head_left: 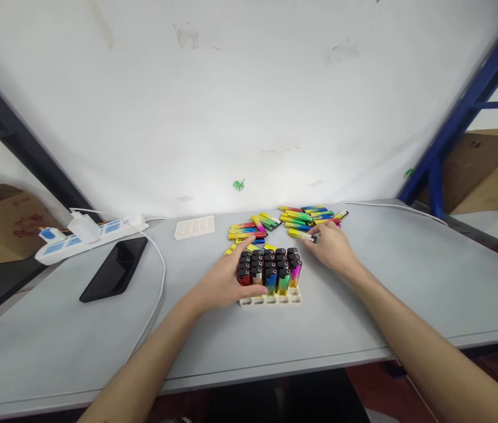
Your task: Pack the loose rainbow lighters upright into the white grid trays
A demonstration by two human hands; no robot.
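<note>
Upright lighters (270,281) with black tops stand in rows in a white holed tray (270,300), whose front row of holes shows bare. My left hand (220,283) is wrapped round the left side of these lighters, thumb across the front and fingers along the back. Beyond the tray's right side, my right hand (331,248) pinches the black end of a yellow and silver lighter (300,234), which lies nearly level. Loose shiny lighters (297,217) in several colours are piled just behind that hand. Another group of loose lighters (242,232) lies behind the tray, partly hidden by my left hand.
A second white holed tray (194,227) lies near the wall. To the left are a black phone (114,269), a power strip (85,239) with plugs, and a white cable (160,282) across the table. Cardboard boxes (10,223) stand beyond the frame posts.
</note>
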